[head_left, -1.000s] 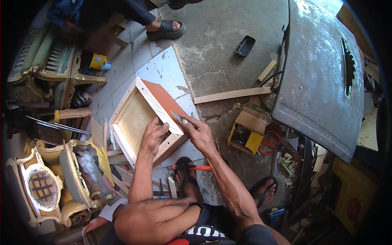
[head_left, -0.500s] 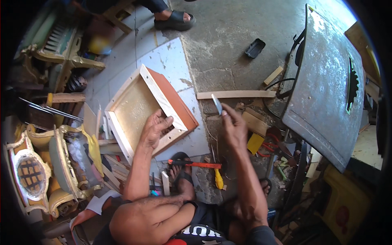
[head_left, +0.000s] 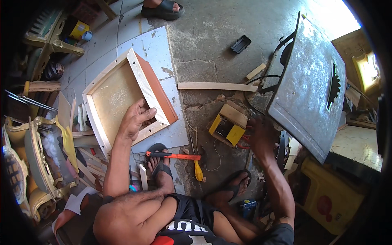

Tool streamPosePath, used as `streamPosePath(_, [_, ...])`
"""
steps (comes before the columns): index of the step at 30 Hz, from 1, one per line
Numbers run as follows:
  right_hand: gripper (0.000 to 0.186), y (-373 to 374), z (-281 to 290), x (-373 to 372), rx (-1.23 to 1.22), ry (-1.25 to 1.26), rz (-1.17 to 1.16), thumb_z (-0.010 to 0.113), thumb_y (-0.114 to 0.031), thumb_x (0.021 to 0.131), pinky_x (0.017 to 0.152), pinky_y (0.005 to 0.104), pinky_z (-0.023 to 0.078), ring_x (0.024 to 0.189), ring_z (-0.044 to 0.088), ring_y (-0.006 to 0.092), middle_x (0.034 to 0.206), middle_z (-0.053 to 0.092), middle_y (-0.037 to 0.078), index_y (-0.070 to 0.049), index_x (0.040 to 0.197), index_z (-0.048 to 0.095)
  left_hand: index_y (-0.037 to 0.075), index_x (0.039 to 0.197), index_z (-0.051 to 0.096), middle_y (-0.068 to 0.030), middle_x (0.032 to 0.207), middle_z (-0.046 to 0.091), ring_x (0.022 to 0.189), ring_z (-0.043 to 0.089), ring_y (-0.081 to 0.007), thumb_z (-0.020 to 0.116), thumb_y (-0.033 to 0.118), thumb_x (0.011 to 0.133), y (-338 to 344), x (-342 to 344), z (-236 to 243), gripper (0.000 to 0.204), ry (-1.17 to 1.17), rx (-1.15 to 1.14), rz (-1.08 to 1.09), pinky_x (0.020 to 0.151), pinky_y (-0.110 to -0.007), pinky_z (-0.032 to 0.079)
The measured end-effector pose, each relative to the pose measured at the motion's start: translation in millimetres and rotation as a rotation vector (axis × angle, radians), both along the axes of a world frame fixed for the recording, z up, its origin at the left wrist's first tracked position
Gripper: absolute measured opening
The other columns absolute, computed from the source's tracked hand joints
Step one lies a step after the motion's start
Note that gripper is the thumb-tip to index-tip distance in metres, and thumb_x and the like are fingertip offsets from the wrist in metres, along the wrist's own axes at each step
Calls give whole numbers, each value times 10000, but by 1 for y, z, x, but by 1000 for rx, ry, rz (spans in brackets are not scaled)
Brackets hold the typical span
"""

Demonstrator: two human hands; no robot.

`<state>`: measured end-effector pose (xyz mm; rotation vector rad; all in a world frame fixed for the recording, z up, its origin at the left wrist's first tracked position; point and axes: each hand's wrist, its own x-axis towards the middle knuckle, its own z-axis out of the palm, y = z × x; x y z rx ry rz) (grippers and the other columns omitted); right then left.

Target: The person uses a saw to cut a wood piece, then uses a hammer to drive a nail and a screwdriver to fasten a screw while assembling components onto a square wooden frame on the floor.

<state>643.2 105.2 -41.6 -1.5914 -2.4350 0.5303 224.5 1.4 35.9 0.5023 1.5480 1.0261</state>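
A shallow wooden box (head_left: 153, 87) stands tilted, with pale frame edges, a reddish-brown side and several dark holes along the rim. My left hand (head_left: 136, 118) grips its near right edge, thumb over the pale strip and fingers inside. My right hand (head_left: 261, 134) is low at the right, beside a yellow open-topped carton (head_left: 234, 135) and red handles (head_left: 245, 139). Its fingers are dark and partly lost in shadow, so what they hold cannot be made out. An orange-and-black hammer (head_left: 175, 156) lies near my foot, by a yellow-handled tool (head_left: 198, 170).
A table saw (head_left: 304, 90) with its toothed blade showing stands at the right. A long wood strip (head_left: 216, 86), a small block (head_left: 256, 71) and a black tray (head_left: 241, 44) lie on the floor. Carved gilded furniture (head_left: 36, 167) crowds the left. A person's sandalled foot (head_left: 163, 10) is at the top.
My right hand has moved right and down, from beside the box to the carton; the small metal blade it held up no longer shows. My left hand keeps its grip. The view has shifted.
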Motion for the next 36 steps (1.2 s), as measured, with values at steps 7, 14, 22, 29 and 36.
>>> streamPosePath(7, [166,-35,9,-49,-284,-219,323,607,-199,948,623,537,562,726,717,422,840,715,193,-54,998,669,32,1317,598,-70,1087,744,870,700,-106,779,169,928,5,3,-1,450,5,40,-1,752,-250,555])
streamPosePath(14, [138,-46,45,-22,-204,-113,306,596,-166,935,607,534,572,759,733,408,856,718,227,-58,965,677,23,1304,596,-79,1050,747,840,709,-117,764,153,931,0,-3,-1,429,3,28,-1,753,-256,563])
streamPosePath(22, [145,-55,15,12,-166,-158,242,598,-126,913,591,525,567,727,723,413,877,707,215,-44,998,681,20,1290,601,-72,1022,742,815,695,-111,760,149,934,1,2,1,410,20,47,14,730,-251,554])
streamPosePath(29, [153,-49,29,-32,-151,-310,214,588,-140,924,585,518,565,735,736,402,888,725,199,-25,982,670,34,1273,606,-68,1004,742,806,689,-108,777,169,926,1,2,-1,410,10,37,-5,717,-251,546])
streamPosePath(36, [188,-32,-17,-73,-132,-635,233,590,-137,916,639,510,603,753,774,340,822,769,154,-78,1021,734,8,1264,610,-91,1042,735,835,693,-138,787,172,913,1,1,-3,426,-56,95,-7,729,-272,553])
